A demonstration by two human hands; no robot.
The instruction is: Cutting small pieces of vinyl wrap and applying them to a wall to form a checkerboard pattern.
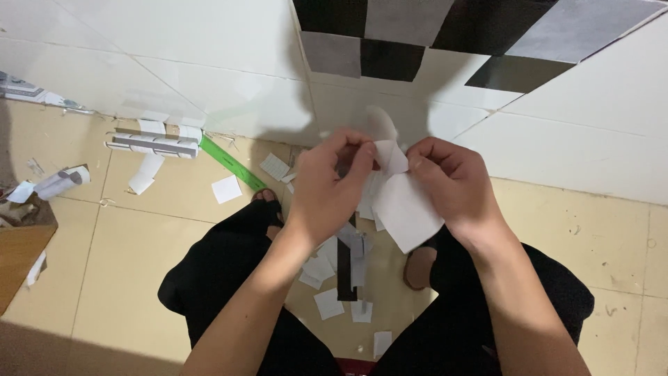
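Observation:
My left hand (pixel 330 188) and my right hand (pixel 452 184) are raised together in front of me, both pinching one white piece of paper (pixel 403 209). The paper is folded or curled at its top, between my fingertips, and a flat square flap hangs down below my right hand. Directly below the hands, between my knees in black trousers, several small white paper cut-outs (pixel 327 303) and a dark strip (pixel 346 278) lie on the beige tiled floor.
A green ruler (pixel 233 163) lies along the foot of the white tiled wall. A rolled grey-and-white paper model (pixel 153 143) rests left of it, with a loose white square (pixel 226 189) nearby. A wooden board edge (pixel 21 261) and paper scraps sit far left.

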